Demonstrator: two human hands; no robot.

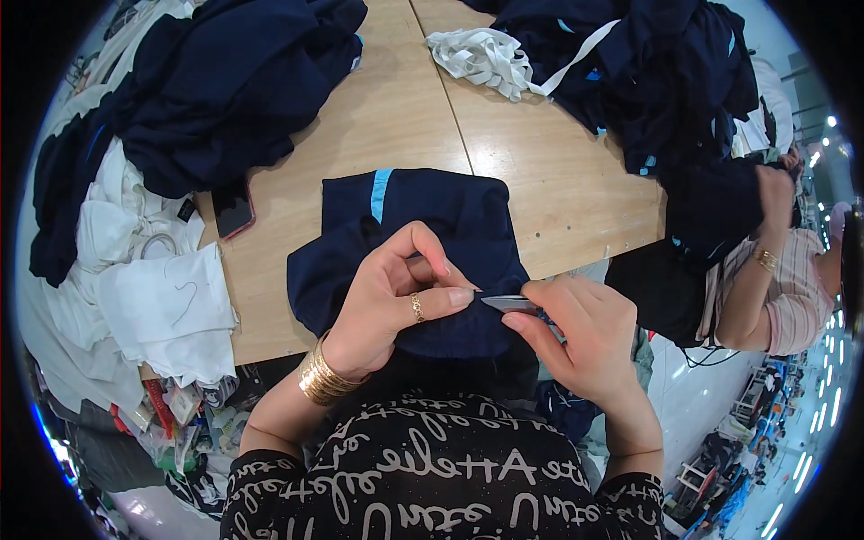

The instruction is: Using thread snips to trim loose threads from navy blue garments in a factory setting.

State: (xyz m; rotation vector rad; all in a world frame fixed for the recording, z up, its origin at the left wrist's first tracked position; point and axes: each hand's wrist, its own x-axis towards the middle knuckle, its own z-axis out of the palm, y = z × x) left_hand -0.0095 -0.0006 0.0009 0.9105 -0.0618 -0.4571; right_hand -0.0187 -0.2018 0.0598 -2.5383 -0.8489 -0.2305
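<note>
Navy garment point(432, 211) at near edge of bench point(576, 211), pinched, I judge, by my left fingers point(439, 301); my right fingers point(544, 342) grip metal snips point(509, 304), whose tips could nick cloth if that pinch slips.

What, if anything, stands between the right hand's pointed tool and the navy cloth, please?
Nothing visible: the pointed tool in the right hand is over the navy cloth, its tip near the left hand.

black short-sleeved top point(441, 468) with bold white cursive lettering point(511, 463) across the bottom centre, layered gold bangles point(326, 374) left of centre, gold openwork ring point(417, 308) near the middle
</note>
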